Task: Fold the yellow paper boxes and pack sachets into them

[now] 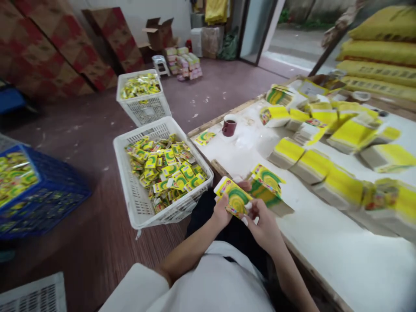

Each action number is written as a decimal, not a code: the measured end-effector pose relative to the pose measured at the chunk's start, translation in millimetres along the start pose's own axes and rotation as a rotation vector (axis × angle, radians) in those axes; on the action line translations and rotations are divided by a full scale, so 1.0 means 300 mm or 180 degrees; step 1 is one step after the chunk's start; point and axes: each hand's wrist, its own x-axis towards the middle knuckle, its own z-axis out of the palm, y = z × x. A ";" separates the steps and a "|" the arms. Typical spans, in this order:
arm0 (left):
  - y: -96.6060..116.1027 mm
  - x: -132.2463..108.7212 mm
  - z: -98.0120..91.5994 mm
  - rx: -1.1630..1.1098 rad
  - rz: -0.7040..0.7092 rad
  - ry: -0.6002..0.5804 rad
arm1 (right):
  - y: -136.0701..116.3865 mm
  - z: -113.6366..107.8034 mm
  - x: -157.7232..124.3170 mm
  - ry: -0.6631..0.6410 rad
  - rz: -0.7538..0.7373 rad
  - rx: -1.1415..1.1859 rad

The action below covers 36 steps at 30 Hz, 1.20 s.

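Note:
Both hands hold one small yellow-and-green printed carton (234, 197) over my lap, at the near edge of the white table (341, 255). My left hand (222, 211) grips its left side, fingers closed on it. My right hand (261, 222) pinches its lower right edge. Just beyond lies a short stack of the same flat cartons (268, 185) on the table edge. To my left stands a white basket (136, 199) filled with folded yellow packets (164, 169).
Stacks of flat yellow cartons (338, 182) cover the table's right side. A dark red mug (229, 125) stands at its far corner. A second white basket (144, 108) and a blue crate (48, 195) of packets stand on the floor. Red cardboard boxes (42, 52) line the wall.

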 end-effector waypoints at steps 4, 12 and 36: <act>0.021 -0.002 0.059 -0.0441 0.0110 0.0014 | 0.032 0.056 -0.018 0.0260 0.0027 0.0408; 0.004 0.033 0.049 -0.0751 0.0289 0.0332 | 0.028 0.116 -0.039 -0.0061 0.0385 0.1365; 0.045 -0.036 0.035 0.0814 0.0217 0.0417 | 0.061 -0.023 -0.018 0.0881 0.0699 0.1058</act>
